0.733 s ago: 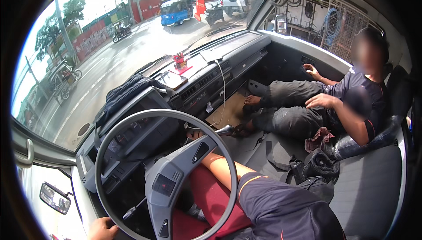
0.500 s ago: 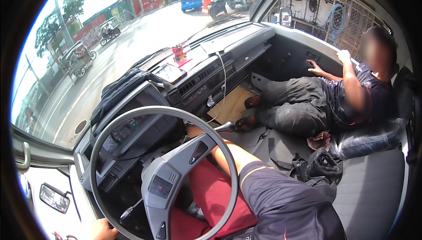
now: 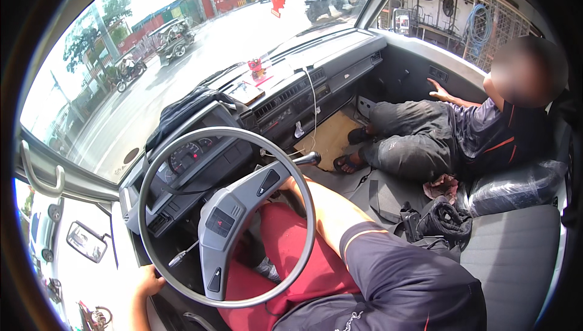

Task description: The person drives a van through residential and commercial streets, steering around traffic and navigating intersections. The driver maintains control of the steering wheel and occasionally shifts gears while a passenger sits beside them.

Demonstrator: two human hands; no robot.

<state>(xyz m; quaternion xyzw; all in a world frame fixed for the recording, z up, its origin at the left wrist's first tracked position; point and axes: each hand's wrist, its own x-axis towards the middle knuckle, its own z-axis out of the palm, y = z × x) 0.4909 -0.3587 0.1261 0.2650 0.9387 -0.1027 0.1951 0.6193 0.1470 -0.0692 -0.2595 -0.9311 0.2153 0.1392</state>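
Note:
The grey steering wheel [image 3: 226, 217] stands in front of me. My left hand [image 3: 146, 280] lies on the door ledge, left of the wheel rim, its fingers curled over the edge. Under the wheel's right side reaches my right hand [image 3: 293, 189], near the steering column; spoke and rim cover most of its fingers, so what it touches is hidden. Just beyond it, a dark-knobbed lever [image 3: 307, 159] sticks out. A red light glows in the instrument cluster [image 3: 187, 156] behind the wheel.
A person [image 3: 419, 143] sits on the passenger side, one hand near the door panel. Dark bags [image 3: 443, 226] and a plastic-wrapped bundle [image 3: 516, 186] lie on the seat between us. A phone-like tablet [image 3: 246, 93] rests on the dashboard. Outside, a tricycle [image 3: 173, 40] is on the road.
My view has shifted slightly. The passenger's raised hand has left the window edge. Green dashboard lights no longer show, and a red one does. Vehicles outside have changed places.

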